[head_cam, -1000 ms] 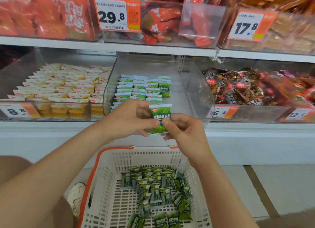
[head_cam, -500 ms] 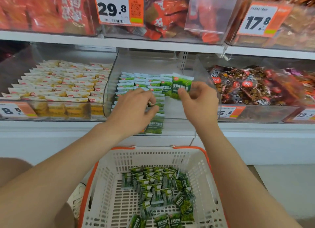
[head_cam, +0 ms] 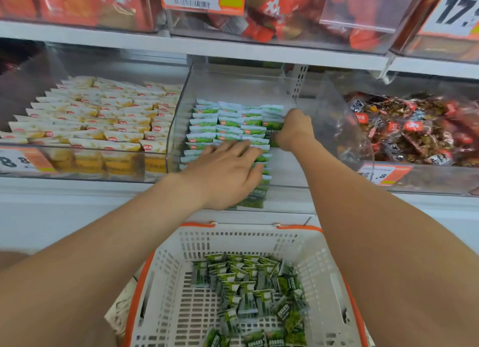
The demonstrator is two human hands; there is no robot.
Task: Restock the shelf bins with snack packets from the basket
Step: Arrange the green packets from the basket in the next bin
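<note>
While the right hand (head_cam: pixel 294 128) curls its fingers round a green snack packet (head_cam: pixel 273 126), the left hand (head_cam: pixel 225 171) lies fingers-spread on the packet rows (head_cam: pixel 228 121) underneath. Can't tell if it's gripping any.

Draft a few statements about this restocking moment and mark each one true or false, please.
1. The right hand is inside the middle clear bin, gripping one of the green snack packets at the rows' right edge. True.
2. The basket is empty. False: the packets in the basket are many loose green ones.
3. The bin to the left holds yellow-and-white packets. True.
4. The left hand is reaching down into the basket. False: it is up at the front of the middle clear bin, holding a few green snack packets.
</note>
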